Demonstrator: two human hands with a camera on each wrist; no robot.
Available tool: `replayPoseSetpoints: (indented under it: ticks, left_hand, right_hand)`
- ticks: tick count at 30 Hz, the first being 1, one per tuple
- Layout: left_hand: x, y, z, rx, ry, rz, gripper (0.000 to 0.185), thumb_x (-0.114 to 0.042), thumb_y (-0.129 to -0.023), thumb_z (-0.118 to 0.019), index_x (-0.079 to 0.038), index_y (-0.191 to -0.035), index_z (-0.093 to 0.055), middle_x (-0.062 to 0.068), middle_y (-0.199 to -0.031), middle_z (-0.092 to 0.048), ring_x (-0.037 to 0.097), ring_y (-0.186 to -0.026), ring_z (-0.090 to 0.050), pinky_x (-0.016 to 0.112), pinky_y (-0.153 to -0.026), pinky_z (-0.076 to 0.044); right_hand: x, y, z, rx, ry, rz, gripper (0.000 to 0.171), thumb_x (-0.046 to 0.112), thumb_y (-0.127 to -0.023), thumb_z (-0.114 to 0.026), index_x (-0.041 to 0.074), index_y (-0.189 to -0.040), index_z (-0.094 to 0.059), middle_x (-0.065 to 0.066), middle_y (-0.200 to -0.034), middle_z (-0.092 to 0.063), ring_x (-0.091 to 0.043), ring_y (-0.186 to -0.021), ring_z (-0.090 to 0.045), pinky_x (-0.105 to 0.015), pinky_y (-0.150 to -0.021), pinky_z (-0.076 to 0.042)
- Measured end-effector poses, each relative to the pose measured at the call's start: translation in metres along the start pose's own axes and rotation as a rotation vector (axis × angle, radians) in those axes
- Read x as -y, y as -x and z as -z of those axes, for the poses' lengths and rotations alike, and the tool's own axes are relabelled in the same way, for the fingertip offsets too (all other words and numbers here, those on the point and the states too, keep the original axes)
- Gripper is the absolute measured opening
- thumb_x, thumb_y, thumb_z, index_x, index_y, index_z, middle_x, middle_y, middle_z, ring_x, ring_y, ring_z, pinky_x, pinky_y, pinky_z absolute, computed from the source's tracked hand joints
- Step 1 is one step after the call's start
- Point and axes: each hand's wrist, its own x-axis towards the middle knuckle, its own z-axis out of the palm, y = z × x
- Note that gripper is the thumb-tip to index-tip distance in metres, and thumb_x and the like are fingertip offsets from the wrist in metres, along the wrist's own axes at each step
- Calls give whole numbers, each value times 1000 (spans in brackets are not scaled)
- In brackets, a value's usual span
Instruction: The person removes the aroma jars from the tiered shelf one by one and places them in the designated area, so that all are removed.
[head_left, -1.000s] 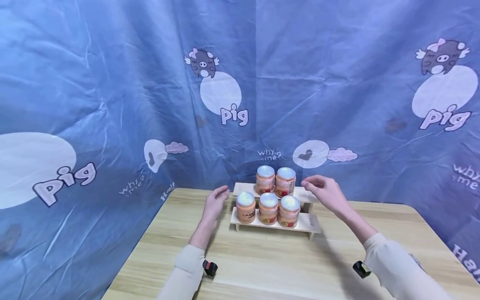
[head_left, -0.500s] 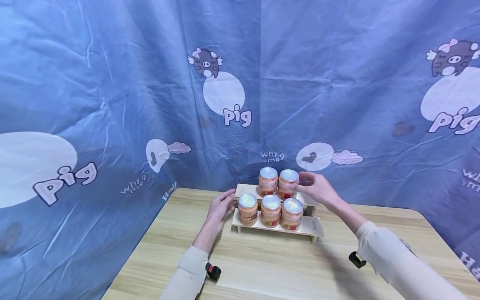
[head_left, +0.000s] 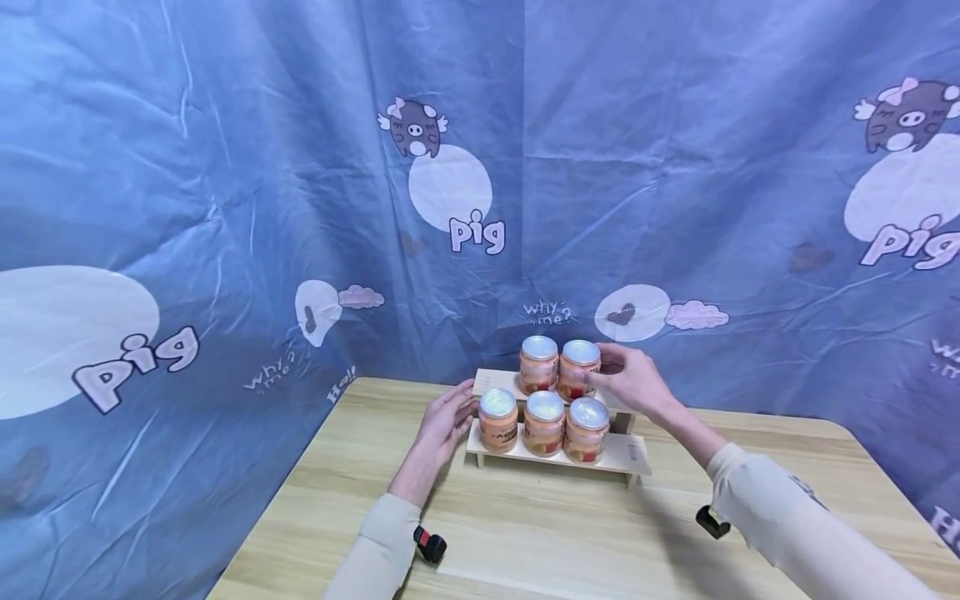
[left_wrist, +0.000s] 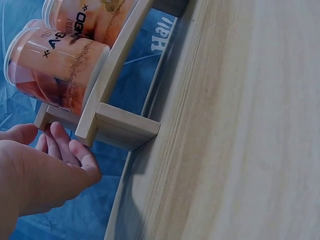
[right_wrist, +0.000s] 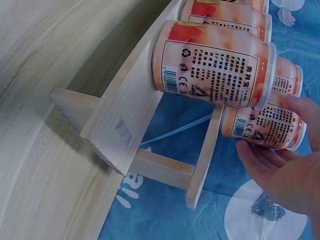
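My right hand (head_left: pixel 636 381) grips the far row's right orange can (head_left: pixel 578 368); my left hand (head_left: pixel 441 427), fingers relaxed, touches the wooden stand's (head_left: pixel 633 454) left end.

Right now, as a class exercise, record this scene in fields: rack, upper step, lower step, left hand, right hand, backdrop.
Rack: two-step, wooden, standing on a wooden table
Upper step: two silver-topped orange cans, side by side
Lower step: three matching cans in a row
Left hand: at the rack's left end; whether it grips is unclear
Right hand: holds the right-hand upper can
Backdrop: blue cloth with printed pigs and "pig" lettering
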Motion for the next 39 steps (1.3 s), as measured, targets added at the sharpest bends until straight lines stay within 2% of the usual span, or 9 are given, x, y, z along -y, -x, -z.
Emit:
replayPoseSetpoints:
  ticks: [5,10,17,24,27,33,39]
  left_hand:
    - [1,2,-1,9,9,6,43,-14,-99,-66,-6,-142,-59,8,-113,-67,17,-99,-63,26,-79,-48]
    - [1,6,-5,20,14,8,43,-14,-100,-65,-6,-141,-59,7,-110,-69,18,-101,-63,27,-82,-47]
    - [0,10,-7,36,6,14,46,-14,-99,-66,-6,-144,-57,6,-111,-69,17,-100,-64,28,-85,-48]
    - [0,12,-2,50,1,-20,47,-11,-100,-65,-2,-144,-54,12,-125,-68,21,-114,-62,41,-106,-40]
    - [0,12,0,55,24,-10,47,-12,-99,-65,-3,-145,-54,13,-127,-68,22,-115,-63,42,-105,-40]
    - [4,10,5,91,50,-3,50,-17,-102,-62,-5,-149,-50,15,-135,-63,23,-117,-61,38,-96,-42]
    - [10,11,8,117,62,-10,52,-20,-105,-58,-6,-153,-44,17,-146,-53,29,-133,-48,49,-105,-34]
  right_hand:
    - [0,5,-1,-45,20,6,70,34,-85,-85,-4,-137,-58,-19,-115,-71,-32,-102,-70,-47,-89,-53]
    - [-2,12,-2,-95,24,9,75,32,-86,-85,-9,-139,-53,-23,-118,-69,-35,-103,-69,-47,-90,-53]
    - [-1,21,3,-156,7,2,70,29,-88,-83,-8,-140,-53,-24,-119,-69,-35,-104,-69,-47,-91,-53]
    - [5,27,13,-171,12,-2,67,25,-89,-81,-9,-139,-54,-24,-118,-69,-35,-105,-69,-45,-90,-53]
    - [5,31,17,-173,21,-5,65,26,-89,-81,-8,-138,-55,-23,-118,-69,-34,-105,-69,-45,-90,-53]
    - [4,43,27,-189,55,-17,69,35,-90,-80,-8,-138,-55,-24,-119,-69,-36,-107,-68,-48,-91,-52]
    - [-4,59,38,-203,87,-47,73,39,-90,-79,-9,-139,-53,-24,-120,-68,-37,-110,-67,-49,-91,-52]
